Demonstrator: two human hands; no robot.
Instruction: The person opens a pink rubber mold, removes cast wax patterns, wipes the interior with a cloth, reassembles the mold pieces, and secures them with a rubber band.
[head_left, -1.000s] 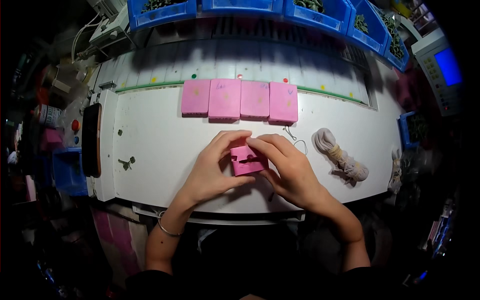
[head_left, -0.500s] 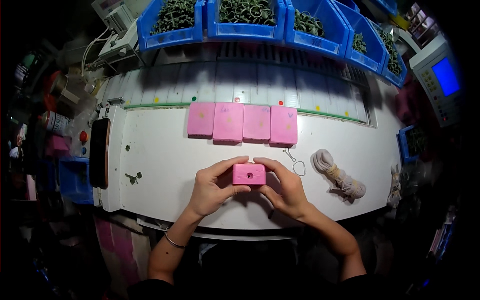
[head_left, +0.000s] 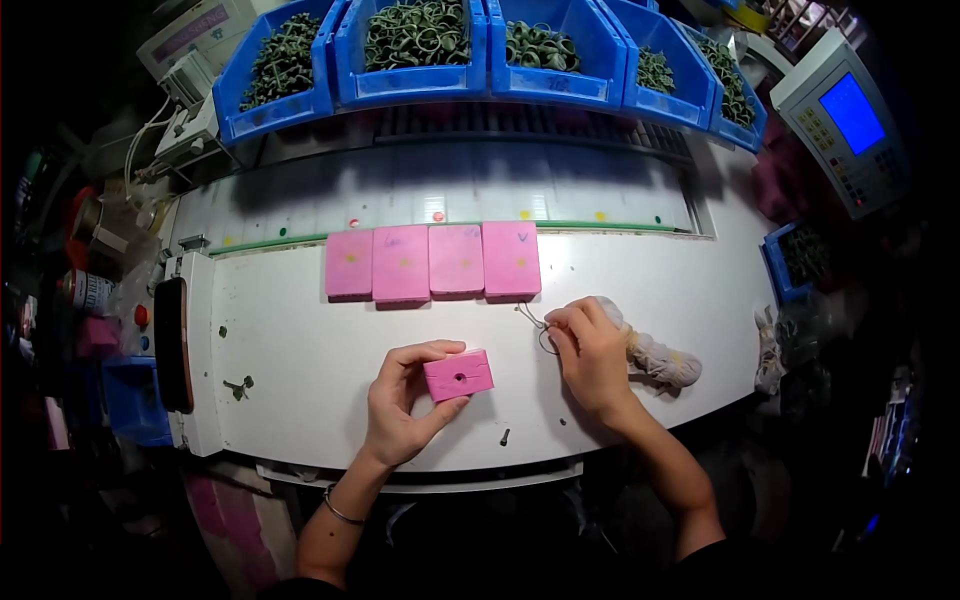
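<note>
In my left hand (head_left: 405, 405) is a small pink rubber mould (head_left: 459, 376), gripped between thumb and fingers. A round hole shows in its near face, and a split line runs across that face. My right hand (head_left: 590, 350) is lowered to the white tabletop, its thumb and fingertips pinched on a thin rubber band (head_left: 545, 342). Part of that band is hidden behind the fingers. A bundle of pale cloth gloves (head_left: 664, 363) lies just right of this hand, partly covered by it. Beyond both hands, several pink moulds (head_left: 455, 262) lie side by side in a row.
Blue bins (head_left: 410, 85) full of green ring-shaped pieces line the back. A phone (head_left: 172, 345) rests at the left edge. At the right stand a device with a blue screen (head_left: 853, 115) and a small blue bin (head_left: 775, 265). Small green scraps (head_left: 238, 388) dot the table.
My right hand has let go of the mould and moved right to the rubber band. My left hand keeps the mould, now tilted and slightly lower left. The view has shifted.
</note>
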